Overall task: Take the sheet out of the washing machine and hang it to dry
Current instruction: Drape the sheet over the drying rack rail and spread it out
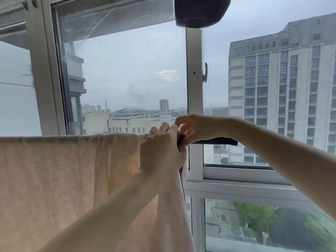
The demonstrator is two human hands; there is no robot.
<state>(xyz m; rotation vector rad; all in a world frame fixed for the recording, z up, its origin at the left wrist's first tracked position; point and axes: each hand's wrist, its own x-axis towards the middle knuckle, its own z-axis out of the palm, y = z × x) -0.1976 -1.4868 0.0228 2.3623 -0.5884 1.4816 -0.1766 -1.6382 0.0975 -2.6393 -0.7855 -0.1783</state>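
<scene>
A pale peach sheet (63, 179) hangs draped over a dark horizontal rod (216, 142) in front of the window, filling the lower left. My left hand (161, 150) grips the bunched right edge of the sheet at the rod. My right hand (196, 127) reaches in from the right and pinches the sheet's dark-trimmed edge just above the rod, touching my left hand. The rod's bare end sticks out to the right under my right wrist. The washing machine is out of view.
A large window with a white frame (194, 88) and a handle (205, 72) stands right behind the rod. A dark garment (200, 11) hangs at the top. Tall buildings and trees lie outside.
</scene>
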